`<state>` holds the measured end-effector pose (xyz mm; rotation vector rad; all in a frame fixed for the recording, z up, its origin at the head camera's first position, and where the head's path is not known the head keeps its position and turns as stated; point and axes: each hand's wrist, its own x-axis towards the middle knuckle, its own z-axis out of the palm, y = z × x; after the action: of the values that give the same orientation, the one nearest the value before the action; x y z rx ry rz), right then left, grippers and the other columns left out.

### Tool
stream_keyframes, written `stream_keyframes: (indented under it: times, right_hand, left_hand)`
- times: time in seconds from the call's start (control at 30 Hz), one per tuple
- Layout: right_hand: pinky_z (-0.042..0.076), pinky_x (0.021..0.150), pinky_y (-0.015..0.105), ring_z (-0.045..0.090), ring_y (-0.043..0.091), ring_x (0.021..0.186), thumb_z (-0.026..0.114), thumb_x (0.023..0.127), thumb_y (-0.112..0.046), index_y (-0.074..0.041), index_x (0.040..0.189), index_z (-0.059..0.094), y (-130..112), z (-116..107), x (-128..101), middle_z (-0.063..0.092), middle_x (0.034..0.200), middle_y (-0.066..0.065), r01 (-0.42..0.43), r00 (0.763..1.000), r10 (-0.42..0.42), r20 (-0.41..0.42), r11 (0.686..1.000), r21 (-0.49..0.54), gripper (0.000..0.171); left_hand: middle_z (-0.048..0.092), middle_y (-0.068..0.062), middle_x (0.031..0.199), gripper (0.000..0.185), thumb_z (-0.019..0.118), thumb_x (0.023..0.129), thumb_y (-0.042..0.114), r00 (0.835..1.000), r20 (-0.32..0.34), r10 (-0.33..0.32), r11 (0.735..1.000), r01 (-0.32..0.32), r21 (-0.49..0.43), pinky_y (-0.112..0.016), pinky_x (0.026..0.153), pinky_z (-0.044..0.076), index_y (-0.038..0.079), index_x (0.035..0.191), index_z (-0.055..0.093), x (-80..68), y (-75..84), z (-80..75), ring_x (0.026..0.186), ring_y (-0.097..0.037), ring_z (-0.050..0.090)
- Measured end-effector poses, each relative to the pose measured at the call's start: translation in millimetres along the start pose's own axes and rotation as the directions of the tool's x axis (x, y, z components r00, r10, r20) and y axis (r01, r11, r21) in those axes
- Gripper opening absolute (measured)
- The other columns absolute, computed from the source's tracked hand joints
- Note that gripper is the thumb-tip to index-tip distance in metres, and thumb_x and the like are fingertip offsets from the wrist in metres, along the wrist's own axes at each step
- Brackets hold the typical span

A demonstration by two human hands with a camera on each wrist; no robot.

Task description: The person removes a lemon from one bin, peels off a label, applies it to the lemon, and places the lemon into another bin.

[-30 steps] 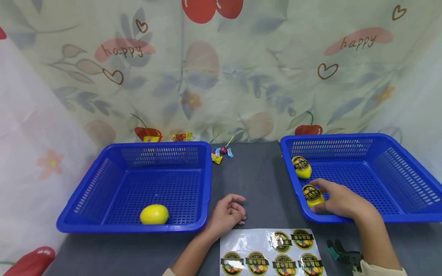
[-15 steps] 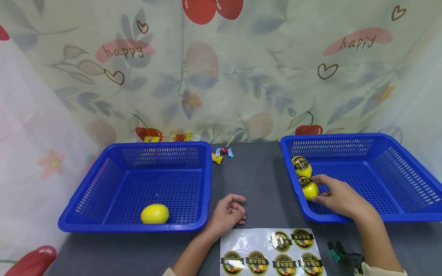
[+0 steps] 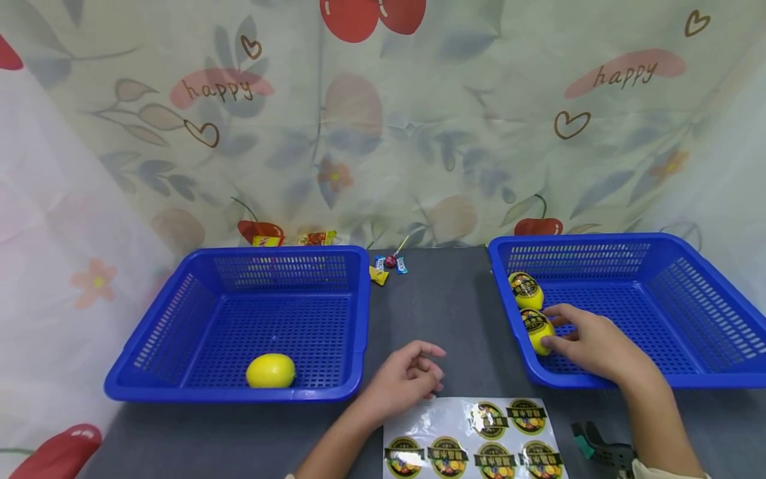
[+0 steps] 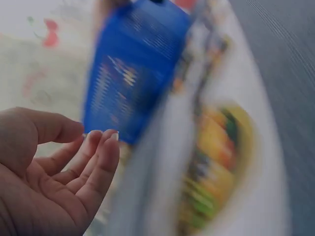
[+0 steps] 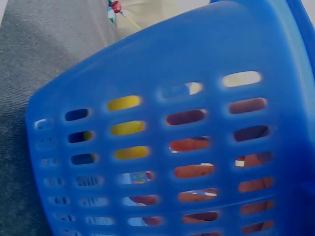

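Observation:
In the head view, my right hand (image 3: 601, 346) is inside the right blue basket (image 3: 598, 381), thumb and fingers at the side of a lemon (image 3: 538, 332) with a round black-and-gold sticker. Another stickered lemon (image 3: 526, 291) lies just behind it, along the basket's left wall. Through that wall's slots, the right wrist view shows bits of yellow lemon (image 5: 129, 128) and fingers; the rest is hidden. My left hand (image 3: 409, 376) holds nothing, its fingers loosely bent, beside the top edge of a white sticker sheet (image 3: 431, 416). That sheet is blurred in the left wrist view.
The left blue basket (image 3: 239, 396) contains one plain lemon (image 3: 270, 371). Wrapped candies (image 3: 378, 275) and a lollipop (image 3: 391, 261) lie between the baskets at the back. A black strap (image 3: 598, 447) lies near my right forearm. Printed cloth (image 3: 407, 159) hangs behind.
My right hand has shifted the nearer stickered lemon back, close to the other one, and its sticker has turned slightly. My left hand has moved slightly right and its fingers have spread a little.

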<state>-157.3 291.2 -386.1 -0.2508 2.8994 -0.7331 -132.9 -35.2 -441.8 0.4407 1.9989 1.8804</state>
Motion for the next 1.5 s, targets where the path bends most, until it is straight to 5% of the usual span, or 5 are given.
stream_keyframes:
  times: [0.33,0.6,0.83,1.03,1.5]
  right_hand:
    - [0.056,0.077,0.053,0.065,0.037,0.103,0.069,0.097,-0.026,-0.003,0.134,0.058,-19,-17,-27,0.063,0.126,0.022,0.140,0.975,-0.139,-0.172,0.990,-0.006,0.045]
    - [0.052,0.076,0.017,0.065,0.008,0.092,0.076,0.083,0.007,-0.011,0.129,0.063,-42,3,-56,0.068,0.115,-0.001,0.716,0.694,-0.685,-0.224,0.689,0.111,0.051]
    - [0.053,0.069,0.028,0.059,0.001,0.086,0.070,0.096,-0.026,-0.019,0.126,0.066,-56,41,-63,0.064,0.105,-0.013,0.294,0.777,-0.434,0.457,0.891,0.347,0.031]
    - [0.039,0.058,0.035,0.046,0.013,0.063,0.087,0.075,-0.024,-0.021,0.088,0.058,-57,69,-47,0.051,0.071,-0.008,0.106,0.906,-0.058,0.420,0.990,-0.091,0.032]
    - [0.026,0.056,0.032,0.034,0.013,0.060,0.091,0.064,-0.014,-0.022,0.084,0.046,-43,71,-42,0.037,0.068,-0.004,0.040,0.911,0.020,0.412,0.990,-0.136,0.050]
  left_hand:
    - [0.068,-0.002,0.110,0.023,0.065,0.098,0.012,0.958,-0.050,0.284,0.914,-0.254,0.316,-0.035,0.083,0.056,0.013,0.121,0.065,-60.7,86.0,-49.8,0.101,-0.016,0.065]
    - [0.066,-0.005,0.121,0.022,0.064,0.099,0.016,0.964,-0.260,0.059,0.754,0.128,0.644,-0.052,0.093,0.049,0.013,0.121,0.067,-91.5,66.9,-144.8,0.116,-0.027,0.059]
    - [0.065,-0.005,0.111,0.027,0.070,0.088,0.007,0.952,-0.139,-0.274,0.679,0.294,0.673,-0.045,0.080,0.045,0.014,0.113,0.074,-88.0,45.5,-188.5,0.095,-0.025,0.054]
    - [0.064,-0.010,0.116,0.026,0.070,0.091,0.014,0.916,-0.150,-0.372,0.599,0.360,0.716,-0.053,0.087,0.045,0.014,0.116,0.073,-74.7,41.1,-192.0,0.102,-0.030,0.056]
    - [0.062,-0.011,0.110,0.049,0.084,0.078,0.014,0.914,-0.210,-0.347,0.527,0.375,0.763,-0.051,0.082,0.047,0.012,0.123,0.066,-67.5,37.8,-190.5,0.093,-0.028,0.055]
